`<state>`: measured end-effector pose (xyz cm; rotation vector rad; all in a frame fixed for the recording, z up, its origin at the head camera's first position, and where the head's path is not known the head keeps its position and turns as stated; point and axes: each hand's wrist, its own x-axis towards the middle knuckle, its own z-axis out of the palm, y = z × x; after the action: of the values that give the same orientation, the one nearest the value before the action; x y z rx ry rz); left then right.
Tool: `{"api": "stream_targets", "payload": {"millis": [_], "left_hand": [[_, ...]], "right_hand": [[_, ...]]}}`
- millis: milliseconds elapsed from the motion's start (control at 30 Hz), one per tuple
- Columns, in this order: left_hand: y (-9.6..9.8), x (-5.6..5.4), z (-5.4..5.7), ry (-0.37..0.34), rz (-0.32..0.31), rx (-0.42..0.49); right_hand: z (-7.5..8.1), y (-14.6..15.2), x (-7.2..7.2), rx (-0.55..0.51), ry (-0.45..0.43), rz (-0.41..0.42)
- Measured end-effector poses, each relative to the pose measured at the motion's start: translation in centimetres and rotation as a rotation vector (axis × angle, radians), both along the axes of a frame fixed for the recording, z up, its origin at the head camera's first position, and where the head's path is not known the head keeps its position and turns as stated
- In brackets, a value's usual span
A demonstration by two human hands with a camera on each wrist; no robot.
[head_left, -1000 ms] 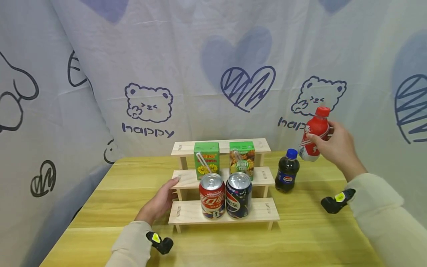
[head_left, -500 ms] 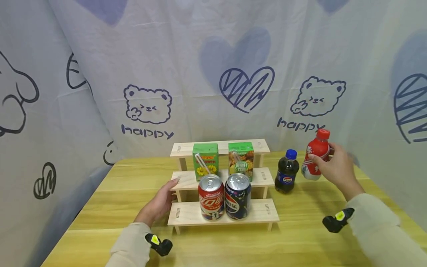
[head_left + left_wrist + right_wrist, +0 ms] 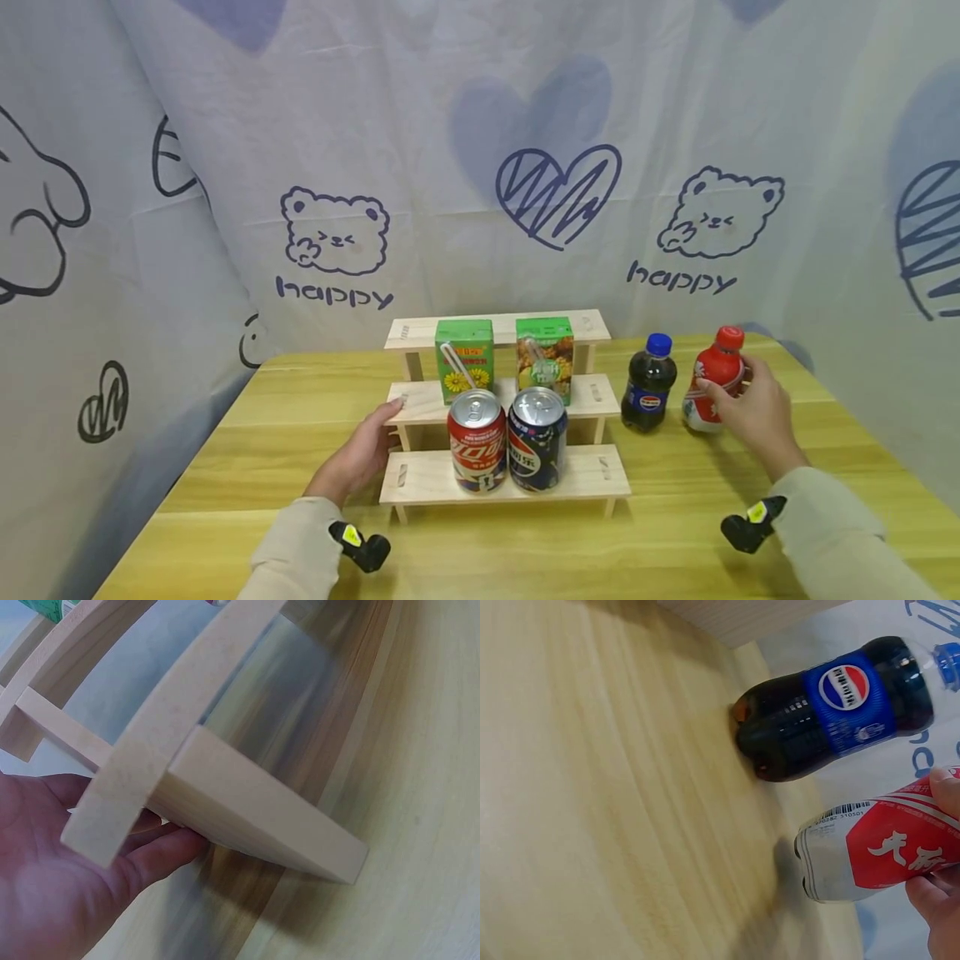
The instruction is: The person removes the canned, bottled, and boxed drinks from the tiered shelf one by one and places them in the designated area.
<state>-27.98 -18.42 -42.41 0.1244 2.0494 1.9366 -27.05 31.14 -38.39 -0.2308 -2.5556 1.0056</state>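
My left hand (image 3: 365,450) grips the left end of the middle tier of a three-tier wooden stand (image 3: 420,477); in the left wrist view its fingers (image 3: 161,855) curl under the wood. Out to the right, my right hand (image 3: 761,412) holds a red-capped plastic bottle (image 3: 720,365) with a red and white label. In the right wrist view the bottle's base (image 3: 821,862) is tilted and close over the table, its shadow beside it. A dark cola bottle (image 3: 649,392) with a blue cap and Pepsi label stands upright just left of it.
A red cola can (image 3: 477,450) and a dark blue Pepsi can (image 3: 536,446) stand on the lowest tier. Behind them, two green drink cartons with straws, one with yellow flowers (image 3: 465,362) and one with fruit (image 3: 543,362), sit on the middle tier. A patterned curtain (image 3: 442,167) hangs behind the table.
My right hand has lowered the red-capped bottle from above the table's back edge down beside the cola bottle. My left hand keeps its place on the stand.
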Motion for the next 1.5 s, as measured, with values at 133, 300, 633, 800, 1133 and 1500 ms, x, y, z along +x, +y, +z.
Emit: {"api": "stream_targets", "payload": {"millis": [133,300,633,800,1133,1500], "left_hand": [[-0.2,-0.5,-0.5,-0.012,0.012,0.014],[-0.1,-0.3,-0.5,-0.013,0.017,0.006],[0.4,0.5,0.9,-0.007,0.008,0.002],[0.4,0.5,0.9,-0.001,0.001,0.009],[-0.2,-0.6,-0.8,-0.001,0.014,-0.002],[0.4,0.5,0.8,0.026,-0.030,0.017]], "right_hand": [[-0.7,0.2,-0.2,-0.006,0.015,-0.021],[-1.2,0.3,-0.5,-0.021,-0.012,-0.045],[-1.7,0.1,-0.5,-0.075,0.004,-0.085],[-1.9,-0.2,-0.4,-0.122,0.019,-0.073],[-2.5,-0.6,-0.1,-0.126,0.044,-0.083],[-2.4,-2.8,2.5,-0.357,0.149,-0.170]]}}
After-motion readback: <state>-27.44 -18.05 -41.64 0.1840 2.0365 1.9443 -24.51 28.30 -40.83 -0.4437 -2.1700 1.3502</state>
